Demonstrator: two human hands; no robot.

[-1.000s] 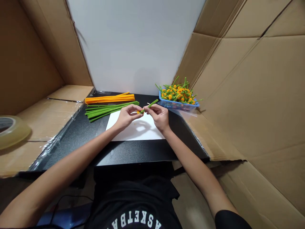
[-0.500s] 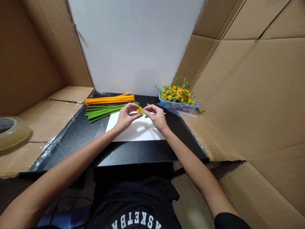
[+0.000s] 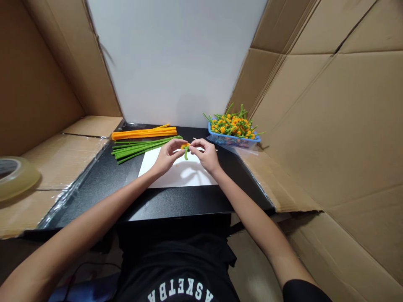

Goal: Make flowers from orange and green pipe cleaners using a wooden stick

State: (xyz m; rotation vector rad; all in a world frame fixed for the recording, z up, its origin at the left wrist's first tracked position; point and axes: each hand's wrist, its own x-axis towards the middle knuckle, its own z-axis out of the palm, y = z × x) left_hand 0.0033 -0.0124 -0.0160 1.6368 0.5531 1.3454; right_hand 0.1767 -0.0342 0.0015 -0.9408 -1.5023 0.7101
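Observation:
Between my hands is a small pipe-cleaner flower (image 3: pixel 185 147), with an orange head and a short green stem that hangs downward. My left hand (image 3: pixel 168 156) pinches the orange head from the left with thumb and fingers. From the right, my right hand (image 3: pixel 205 154) closes its fingertips on the flower near where the green meets the orange. A thin pale stick (image 3: pixel 195 139) shows behind my right hand, mostly hidden by it. Below both hands lies a white sheet (image 3: pixel 179 178) on the black table.
Orange pipe cleaners (image 3: pixel 143 133) and green pipe cleaners (image 3: pixel 135 149) lie in bundles at the back left. A blue basket (image 3: pixel 234 140) heaped with similar orange and green flowers stands at the back right. A tape roll (image 3: pixel 23 180) rests on cardboard at left. Cardboard walls (image 3: pixel 340 126) flank the table.
The green stem has swung from beside my right fingertips to hang down below the orange head. My hands have stayed in nearly the same place.

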